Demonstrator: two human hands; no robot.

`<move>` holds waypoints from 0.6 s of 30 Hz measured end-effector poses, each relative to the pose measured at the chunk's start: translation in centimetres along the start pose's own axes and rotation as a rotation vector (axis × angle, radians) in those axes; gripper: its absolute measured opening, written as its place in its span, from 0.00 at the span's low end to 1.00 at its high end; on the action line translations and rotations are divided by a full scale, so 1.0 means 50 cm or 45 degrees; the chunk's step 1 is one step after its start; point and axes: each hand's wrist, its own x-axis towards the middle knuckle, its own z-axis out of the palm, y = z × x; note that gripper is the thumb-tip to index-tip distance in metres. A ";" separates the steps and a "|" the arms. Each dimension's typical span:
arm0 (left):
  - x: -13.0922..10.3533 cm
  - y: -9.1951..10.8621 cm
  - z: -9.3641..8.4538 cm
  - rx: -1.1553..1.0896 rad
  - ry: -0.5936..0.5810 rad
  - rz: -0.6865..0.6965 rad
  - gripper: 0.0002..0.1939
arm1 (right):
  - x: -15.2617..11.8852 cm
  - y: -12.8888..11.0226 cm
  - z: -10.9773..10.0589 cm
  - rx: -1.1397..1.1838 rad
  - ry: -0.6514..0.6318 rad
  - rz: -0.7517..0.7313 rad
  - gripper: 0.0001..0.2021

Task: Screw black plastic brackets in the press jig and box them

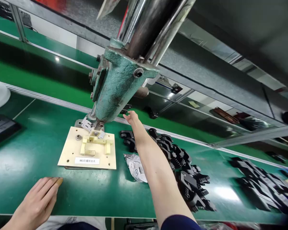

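Observation:
My left hand (39, 199) rests at the table's front edge, its fingers loosely stretched out side by side over the green surface. Something yellowish covers one of its fingertips, and nothing shows in its grasp. My right hand (131, 117) reaches far forward, past the green press head (120, 84). Its thumb and fingers are apart, close to a black part (125, 109) at the conveyor; whether they touch is unclear. Under the press stands a cream fixture plate (68, 151) with a raised yellow nest (108, 147) and a small metal bracket (86, 124).
Beneath my right forearm lies a clear plastic bag (135, 167). Many black plastic parts (188, 188) are heaped to its right, with more black parts (261, 185) at the far right. Another black part (151, 112) sits on the green conveyor (194, 132). A dark box (3, 129) stands at left.

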 end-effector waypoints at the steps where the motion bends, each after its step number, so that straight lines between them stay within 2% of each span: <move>1: 0.001 0.000 0.000 0.000 -0.005 -0.004 0.17 | -0.005 0.002 -0.004 -0.050 0.004 -0.026 0.10; 3: 0.004 0.003 -0.001 0.005 -0.016 -0.020 0.16 | -0.027 0.006 -0.026 -0.155 -0.035 -0.093 0.07; 5: 0.007 0.006 -0.003 0.012 -0.021 -0.026 0.15 | -0.062 0.012 -0.070 -0.260 -0.118 -0.176 0.06; 9: 0.015 0.008 -0.008 0.039 -0.022 -0.001 0.12 | -0.133 0.032 -0.203 -0.499 -0.235 -0.324 0.09; 12: 0.019 0.007 -0.014 0.073 -0.052 0.038 0.12 | -0.167 0.057 -0.287 -0.742 -0.228 -0.369 0.10; 15: 0.022 0.005 -0.017 0.096 -0.083 0.055 0.12 | -0.183 0.084 -0.307 -1.040 -0.198 -0.410 0.12; 18: 0.026 0.002 -0.018 0.081 -0.105 0.043 0.11 | -0.185 0.103 -0.264 -1.336 -0.247 -0.475 0.15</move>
